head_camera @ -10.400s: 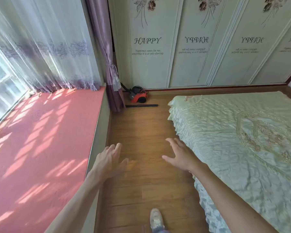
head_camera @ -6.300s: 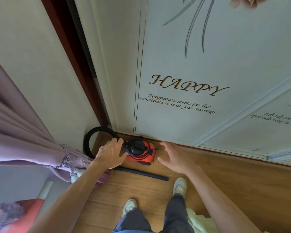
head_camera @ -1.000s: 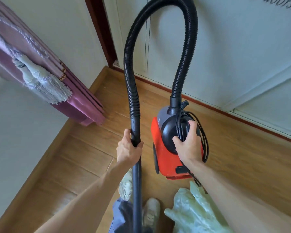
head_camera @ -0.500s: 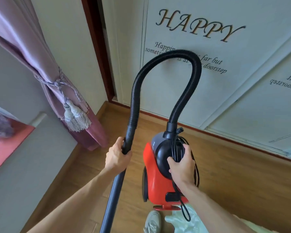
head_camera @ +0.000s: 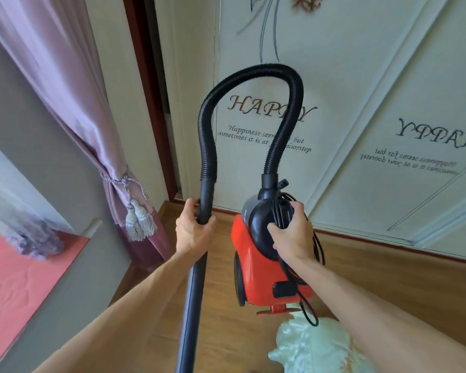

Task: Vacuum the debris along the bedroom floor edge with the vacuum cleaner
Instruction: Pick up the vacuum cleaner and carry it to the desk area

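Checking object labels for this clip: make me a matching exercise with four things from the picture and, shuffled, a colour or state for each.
Things
1. hose
2. vacuum cleaner
3. curtain
4. bedspread

Colours and states
A. purple, tied back with a tasselled cord
B. pale green, at the bottom edge of the picture
C. black, arching up from the tube that the left hand grips
D. red body, with the right hand gripping its black top

Pairs: 1-C, 2-D, 3-A, 4-B
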A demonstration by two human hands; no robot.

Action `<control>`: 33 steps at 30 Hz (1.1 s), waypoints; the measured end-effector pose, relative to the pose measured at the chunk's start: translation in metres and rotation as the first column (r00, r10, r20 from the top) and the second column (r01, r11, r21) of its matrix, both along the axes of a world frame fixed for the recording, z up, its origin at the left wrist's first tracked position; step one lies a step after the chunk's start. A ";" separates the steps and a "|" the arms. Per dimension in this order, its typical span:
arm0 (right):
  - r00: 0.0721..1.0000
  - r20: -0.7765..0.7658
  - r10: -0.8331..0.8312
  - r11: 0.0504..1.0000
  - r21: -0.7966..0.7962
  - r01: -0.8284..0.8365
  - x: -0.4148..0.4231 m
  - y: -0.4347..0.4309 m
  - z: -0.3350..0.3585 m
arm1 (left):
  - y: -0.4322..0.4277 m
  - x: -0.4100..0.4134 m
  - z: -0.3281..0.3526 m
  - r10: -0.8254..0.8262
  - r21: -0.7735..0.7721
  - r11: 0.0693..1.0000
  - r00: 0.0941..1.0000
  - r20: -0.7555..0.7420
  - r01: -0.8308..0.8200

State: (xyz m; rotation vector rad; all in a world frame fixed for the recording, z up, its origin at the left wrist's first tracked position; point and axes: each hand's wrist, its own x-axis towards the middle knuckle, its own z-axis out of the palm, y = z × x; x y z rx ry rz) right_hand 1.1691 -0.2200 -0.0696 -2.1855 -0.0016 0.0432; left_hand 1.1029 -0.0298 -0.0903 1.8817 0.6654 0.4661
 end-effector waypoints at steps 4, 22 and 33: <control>0.999 0.017 -0.030 0.997 0.076 0.029 -0.004 -0.010 0.044 | -0.011 0.002 0.043 0.020 0.025 0.999 0.998 0.052 -0.021; 0.990 0.031 -0.135 0.953 0.277 0.121 0.039 -0.124 0.136 | -0.117 0.087 0.140 -0.157 0.112 0.984 0.973 0.167 0.139; 0.911 0.119 -0.394 0.897 0.268 0.352 0.095 -0.210 0.167 | -0.194 0.182 0.167 -0.333 0.132 0.941 0.925 0.182 0.313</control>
